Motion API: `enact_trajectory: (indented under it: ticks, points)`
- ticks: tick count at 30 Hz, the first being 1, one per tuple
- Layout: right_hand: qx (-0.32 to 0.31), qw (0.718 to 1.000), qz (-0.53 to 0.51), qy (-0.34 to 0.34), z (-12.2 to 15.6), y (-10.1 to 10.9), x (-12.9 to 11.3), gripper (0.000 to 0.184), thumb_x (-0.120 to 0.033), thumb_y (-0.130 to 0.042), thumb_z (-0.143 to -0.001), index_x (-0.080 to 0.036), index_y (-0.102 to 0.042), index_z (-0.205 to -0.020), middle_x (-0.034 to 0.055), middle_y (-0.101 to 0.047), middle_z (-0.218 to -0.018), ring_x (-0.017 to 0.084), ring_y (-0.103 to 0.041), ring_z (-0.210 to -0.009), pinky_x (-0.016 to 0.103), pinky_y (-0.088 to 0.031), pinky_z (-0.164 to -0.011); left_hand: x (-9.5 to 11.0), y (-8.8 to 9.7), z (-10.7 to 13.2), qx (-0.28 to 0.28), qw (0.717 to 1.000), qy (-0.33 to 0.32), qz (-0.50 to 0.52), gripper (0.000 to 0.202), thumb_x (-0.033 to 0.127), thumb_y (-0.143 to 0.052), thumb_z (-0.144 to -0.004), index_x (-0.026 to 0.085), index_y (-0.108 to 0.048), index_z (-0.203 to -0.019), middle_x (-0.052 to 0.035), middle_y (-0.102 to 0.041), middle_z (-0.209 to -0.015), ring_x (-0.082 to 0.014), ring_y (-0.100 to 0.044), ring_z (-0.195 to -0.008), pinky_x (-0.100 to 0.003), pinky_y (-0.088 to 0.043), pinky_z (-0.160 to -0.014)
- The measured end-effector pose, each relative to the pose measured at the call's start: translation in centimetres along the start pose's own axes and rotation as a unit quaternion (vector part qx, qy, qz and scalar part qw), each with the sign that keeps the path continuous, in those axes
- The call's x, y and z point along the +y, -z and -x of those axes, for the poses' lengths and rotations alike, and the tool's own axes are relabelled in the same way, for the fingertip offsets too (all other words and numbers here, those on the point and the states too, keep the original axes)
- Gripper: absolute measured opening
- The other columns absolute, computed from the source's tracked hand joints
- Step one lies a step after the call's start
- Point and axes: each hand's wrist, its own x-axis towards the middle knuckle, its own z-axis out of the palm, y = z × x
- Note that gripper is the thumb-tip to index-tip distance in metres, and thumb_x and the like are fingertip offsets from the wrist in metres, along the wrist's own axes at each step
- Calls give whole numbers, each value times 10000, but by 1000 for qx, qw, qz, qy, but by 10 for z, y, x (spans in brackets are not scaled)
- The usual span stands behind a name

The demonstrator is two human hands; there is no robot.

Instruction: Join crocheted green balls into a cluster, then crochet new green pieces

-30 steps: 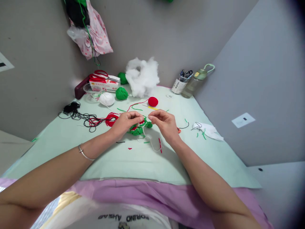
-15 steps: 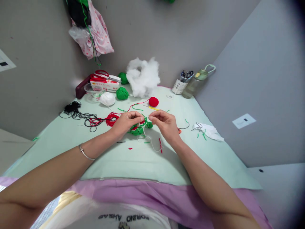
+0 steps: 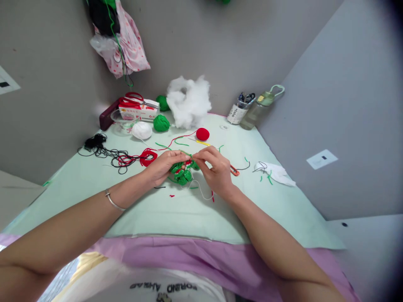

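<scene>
A small green crocheted piece [image 3: 182,176] with red and white parts is held above the table's middle. My left hand [image 3: 165,167] is closed on its left side, thumb and fingers along its upper edge. My right hand [image 3: 215,167] pinches at the piece's upper right. Whatever lies between those fingertips is too small to make out. A thin white yarn tail [image 3: 201,188] curls from the piece onto the table below my right hand. An orange stitch marker [image 3: 234,170] shows just beyond that hand's right side.
A red yarn ball [image 3: 202,134] and a yellow-handled hook [image 3: 203,143] lie behind my hands. Tangled black yarn [image 3: 96,141] is at left. White stuffing [image 3: 189,102], a green ball [image 3: 161,123] and red scissors [image 3: 134,99] on a box are farther back. A bottle [image 3: 252,113] stands back right.
The crocheted piece has turned and shows more green toward me. My right hand's fingertips have come left, close against my left hand's, and its wrist has shifted slightly left.
</scene>
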Motion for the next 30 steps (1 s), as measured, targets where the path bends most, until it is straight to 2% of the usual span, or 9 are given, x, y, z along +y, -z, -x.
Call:
enact_trajectory:
  ticks: [4, 9, 13, 16, 23, 30]
  points:
    - [8, 1000, -18, -1, 0, 0, -1, 143, -244, -603, -952, -251, -728, -882, 55, -668, -872, 185, -626, -794, 340, -500, -735, 0, -1, -2, -10, 999, 18, 51, 243, 313, -824, -727, 141, -653, -733, 14, -544, -635, -84, -488, -570, -198, -373, -524]
    - [29, 989, -121, -74, -5, 2, -2, 62, -265, -692, -889, -249, -729, -841, 25, -683, -832, 179, -629, -787, 336, -520, -739, 0, -3, -1, -23, 995, 0, 96, 237, 296, -800, -772, 152, -618, -724, 16, -550, -676, -77, -532, -591, -179, -405, -539]
    - [31, 972, -198, -126, -6, 1, 1, 44, -264, -729, -853, -241, -737, -816, 14, -692, -836, 161, -628, -763, 320, -521, -721, 1, -3, 0, -36, 996, -14, 78, 250, 346, -781, -811, 164, -618, -759, 17, -557, -665, -76, -530, -578, -169, -387, -508]
    - [32, 963, -229, -137, -5, -2, 2, 35, -261, -746, -841, -239, -740, -814, 11, -691, -829, 157, -629, -755, 317, -517, -715, 1, -4, 2, -30, 998, -9, 58, 263, 385, -779, -814, 165, -638, -786, 13, -567, -647, -74, -500, -545, -172, -369, -483]
    - [40, 982, -152, -102, -2, -4, -5, 71, -279, -708, -878, -246, -731, -820, 21, -675, -817, 175, -629, -788, 335, -522, -731, 3, -8, 6, -15, 999, -13, 38, 290, 409, -814, -760, 164, -659, -775, 16, -562, -636, -79, -473, -532, -193, -346, -471]
    - [20, 993, -98, -65, -6, 4, -7, 103, -286, -630, -935, -236, -691, -869, 36, -680, -869, 176, -623, -806, 336, -511, -763, 8, -5, 4, 13, 998, -63, 3, 242, 382, -789, -777, 174, -665, -766, 16, -555, -646, -98, -487, -598, -209, -351, -523]
